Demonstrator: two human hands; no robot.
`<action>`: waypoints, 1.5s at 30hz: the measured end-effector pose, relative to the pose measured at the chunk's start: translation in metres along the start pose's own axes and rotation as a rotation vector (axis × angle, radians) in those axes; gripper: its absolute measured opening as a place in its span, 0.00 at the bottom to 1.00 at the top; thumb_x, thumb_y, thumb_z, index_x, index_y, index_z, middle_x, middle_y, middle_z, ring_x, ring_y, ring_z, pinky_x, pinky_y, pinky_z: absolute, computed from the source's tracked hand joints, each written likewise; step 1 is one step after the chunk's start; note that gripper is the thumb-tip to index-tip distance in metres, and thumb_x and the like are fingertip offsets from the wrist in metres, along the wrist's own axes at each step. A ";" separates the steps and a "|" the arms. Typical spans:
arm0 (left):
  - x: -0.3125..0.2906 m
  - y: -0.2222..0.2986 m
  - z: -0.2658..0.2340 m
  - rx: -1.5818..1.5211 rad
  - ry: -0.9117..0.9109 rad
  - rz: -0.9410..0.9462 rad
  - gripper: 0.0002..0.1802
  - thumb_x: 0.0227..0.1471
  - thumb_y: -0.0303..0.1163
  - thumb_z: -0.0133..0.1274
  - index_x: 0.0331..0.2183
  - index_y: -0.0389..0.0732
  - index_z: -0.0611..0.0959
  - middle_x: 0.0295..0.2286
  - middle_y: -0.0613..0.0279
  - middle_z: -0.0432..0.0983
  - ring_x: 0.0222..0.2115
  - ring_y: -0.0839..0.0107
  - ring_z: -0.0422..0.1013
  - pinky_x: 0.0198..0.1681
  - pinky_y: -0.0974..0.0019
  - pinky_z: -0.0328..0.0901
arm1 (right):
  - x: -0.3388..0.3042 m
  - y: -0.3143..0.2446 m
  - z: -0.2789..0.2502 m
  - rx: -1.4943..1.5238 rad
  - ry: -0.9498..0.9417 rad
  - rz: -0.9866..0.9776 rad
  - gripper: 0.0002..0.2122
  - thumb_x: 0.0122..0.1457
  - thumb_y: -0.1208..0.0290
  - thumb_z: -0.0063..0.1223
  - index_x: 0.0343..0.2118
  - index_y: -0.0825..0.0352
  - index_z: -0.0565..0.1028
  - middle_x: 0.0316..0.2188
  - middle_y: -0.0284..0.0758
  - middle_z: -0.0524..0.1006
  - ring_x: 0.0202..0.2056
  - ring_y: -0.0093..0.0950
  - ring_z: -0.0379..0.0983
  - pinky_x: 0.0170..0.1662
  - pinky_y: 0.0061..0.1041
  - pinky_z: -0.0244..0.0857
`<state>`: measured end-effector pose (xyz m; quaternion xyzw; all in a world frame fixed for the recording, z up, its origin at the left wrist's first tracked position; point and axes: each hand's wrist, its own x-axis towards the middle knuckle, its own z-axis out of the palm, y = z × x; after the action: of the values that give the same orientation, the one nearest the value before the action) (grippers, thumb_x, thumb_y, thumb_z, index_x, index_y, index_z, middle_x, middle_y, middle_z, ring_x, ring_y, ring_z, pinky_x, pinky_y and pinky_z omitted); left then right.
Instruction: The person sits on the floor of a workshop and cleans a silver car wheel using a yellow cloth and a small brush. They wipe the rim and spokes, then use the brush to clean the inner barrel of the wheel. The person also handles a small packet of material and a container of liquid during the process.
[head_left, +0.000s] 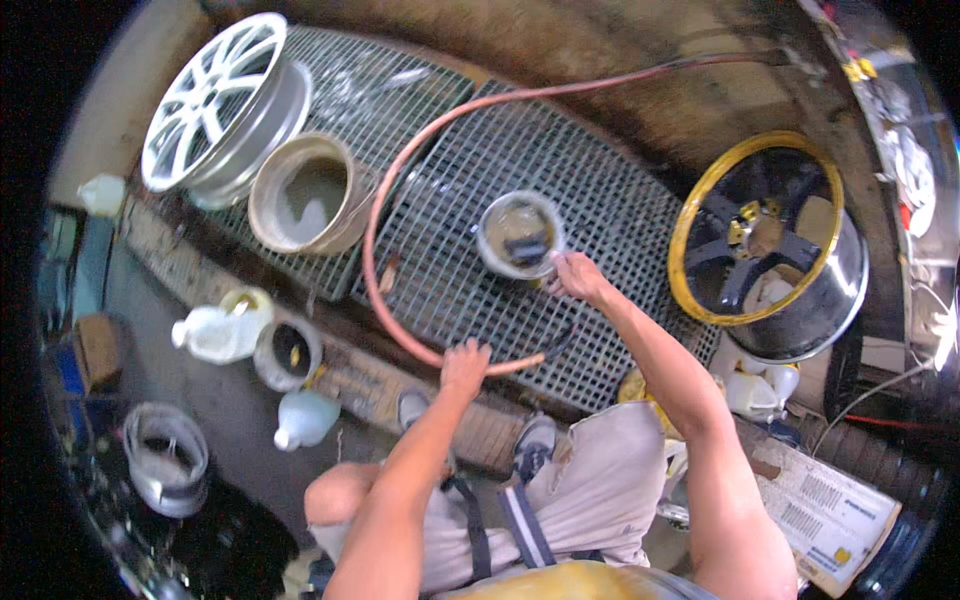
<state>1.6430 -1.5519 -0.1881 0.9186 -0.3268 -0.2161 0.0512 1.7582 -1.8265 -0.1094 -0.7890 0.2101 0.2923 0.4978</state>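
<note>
We take our clock face from the small bucket, which stands on the metal grating with cloudy liquid and a dark piece inside. At its four o'clock we have our right hand, fingers drawn in and pinched on the rim, the thumb hard to make out. At seven o'clock our left hand is curled over the reddish hose, fingers bent and nearly closed around it; we cannot see its thumb clearly. The hose's paler end pokes out just beyond that hand, toward six o'clock, while the rest loops up between the small bucket and a larger bucket of murky liquid at nine o'clock, then runs off toward two.

We see a white spoked wheel leaning at ten o'clock, close to the larger bucket, and a black wheel with a yellow rim at three. Around eight o'clock, off the grating, we find a whitish jug, a grey tub and a bluish jug. A printed carton lies at four o'clock, past our right arm.
</note>
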 end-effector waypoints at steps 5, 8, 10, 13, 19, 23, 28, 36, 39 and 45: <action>0.012 -0.004 -0.031 -0.008 -0.071 0.245 0.10 0.54 0.37 0.50 0.33 0.41 0.73 0.26 0.56 0.78 0.27 0.57 0.78 0.27 0.54 0.72 | -0.042 -0.080 -0.203 -0.066 0.677 -0.379 0.18 0.62 0.55 0.47 0.37 0.70 0.74 0.28 0.40 0.77 0.30 0.31 0.77 0.34 0.32 0.70; 0.014 0.009 -0.093 -0.182 0.083 0.190 0.14 0.57 0.40 0.49 0.33 0.39 0.70 0.22 0.50 0.77 0.24 0.48 0.76 0.25 0.48 0.70 | -0.061 -0.109 -0.339 0.144 1.094 -0.614 0.21 0.60 0.52 0.52 0.37 0.70 0.74 0.20 0.34 0.77 0.20 0.23 0.74 0.25 0.26 0.69; 0.016 0.014 -0.143 -0.338 0.111 0.050 0.16 0.58 0.42 0.48 0.33 0.37 0.69 0.20 0.46 0.76 0.23 0.44 0.74 0.25 0.45 0.69 | -0.068 -0.143 -0.395 0.064 1.333 -0.377 0.26 0.54 0.47 0.55 0.35 0.73 0.77 0.21 0.37 0.80 0.23 0.26 0.77 0.32 0.28 0.70; 0.012 0.022 -0.199 -0.474 0.256 -0.080 0.21 0.59 0.45 0.48 0.27 0.33 0.73 0.17 0.38 0.73 0.24 0.40 0.72 0.26 0.43 0.66 | -0.058 -0.157 -0.462 -0.287 1.193 -0.288 0.28 0.54 0.44 0.47 0.28 0.72 0.81 0.26 0.47 0.80 0.35 0.41 0.78 0.42 0.36 0.68; -0.012 0.032 -0.249 -0.854 0.277 -0.173 0.25 0.62 0.43 0.43 0.24 0.30 0.75 0.15 0.42 0.66 0.16 0.51 0.63 0.24 0.53 0.60 | -0.057 -0.145 -0.579 -0.782 0.976 -0.160 0.25 0.54 0.51 0.44 0.43 0.71 0.74 0.46 0.46 0.75 0.51 0.42 0.69 0.51 0.38 0.60; -0.038 0.025 -0.264 -0.827 0.198 -0.304 0.27 0.62 0.46 0.43 0.25 0.30 0.75 0.16 0.42 0.67 0.17 0.55 0.65 0.26 0.53 0.61 | -0.090 -0.130 -0.507 -0.267 0.946 -0.354 0.25 0.56 0.51 0.41 0.46 0.70 0.69 0.49 0.44 0.69 0.54 0.40 0.63 0.54 0.37 0.55; -0.040 -0.004 -0.261 -0.732 0.130 -0.363 0.30 0.61 0.49 0.42 0.24 0.28 0.76 0.16 0.41 0.69 0.19 0.52 0.69 0.27 0.52 0.62 | -0.159 -0.126 -0.405 0.697 0.595 -0.558 0.26 0.59 0.50 0.37 0.51 0.69 0.63 0.54 0.42 0.62 0.57 0.37 0.55 0.57 0.34 0.48; -0.028 -0.007 -0.258 -0.714 0.000 -0.333 0.34 0.60 0.51 0.42 0.21 0.26 0.77 0.16 0.39 0.71 0.18 0.49 0.71 0.25 0.50 0.63 | -0.271 -0.203 -0.243 2.014 -0.125 -0.663 0.28 0.63 0.49 0.31 0.58 0.67 0.53 0.61 0.38 0.50 0.63 0.33 0.43 0.62 0.31 0.37; -0.025 -0.007 -0.260 -0.696 -0.001 -0.329 0.36 0.60 0.52 0.42 0.21 0.25 0.78 0.16 0.37 0.71 0.20 0.47 0.72 0.26 0.50 0.64 | -0.293 -0.223 -0.206 2.127 -0.186 -0.680 0.29 0.64 0.49 0.29 0.61 0.66 0.49 0.64 0.36 0.46 0.65 0.31 0.38 0.64 0.29 0.33; -0.017 -0.012 -0.252 -0.663 0.003 -0.305 0.36 0.59 0.54 0.42 0.25 0.25 0.81 0.21 0.33 0.74 0.26 0.41 0.75 0.31 0.48 0.67 | -0.326 -0.254 -0.164 2.217 -0.259 -0.711 0.32 0.67 0.49 0.24 0.67 0.65 0.41 0.69 0.33 0.37 0.69 0.28 0.29 0.68 0.27 0.24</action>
<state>1.7466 -1.5441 0.0422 0.8906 -0.0982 -0.3142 0.3139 1.7163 -1.8567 0.3325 0.0982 0.0653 -0.1286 0.9847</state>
